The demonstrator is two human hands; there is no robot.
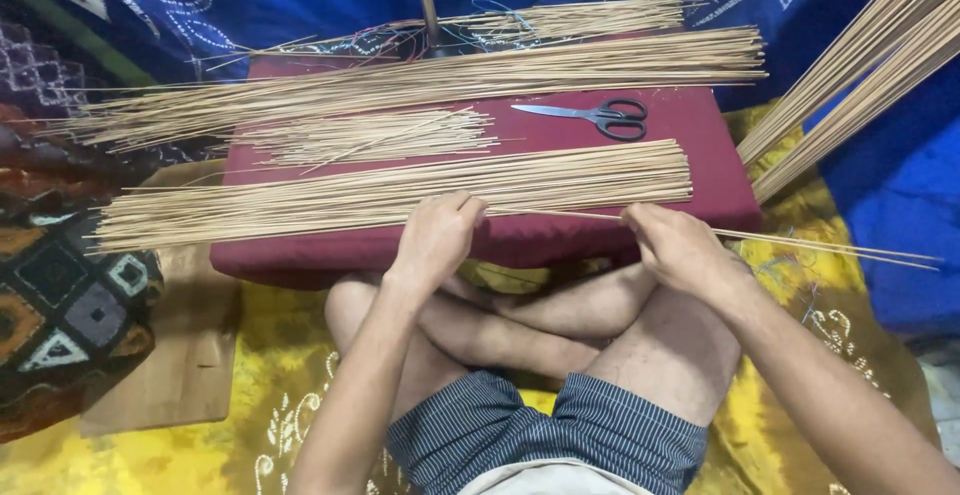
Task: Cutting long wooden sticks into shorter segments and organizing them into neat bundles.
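Head cam is looking straight down at someone sitting cross-legged behind a maroon cushion. Both hands are working the nearest bundle of thin sticks, which is lying flat along the cushion's front edge and sticking out past its left side. Left hand is resting on the bundle near the middle, fingers curled loosely over the sticks, more pressing than clenching. Right hand is pinching a few loose sticks at the bundle's right end; they're trailing off to the right over the yellow cloth. Further back, scissors are lying on the cushion between two more stick piles, with another sheaf leaning in from the upper right.
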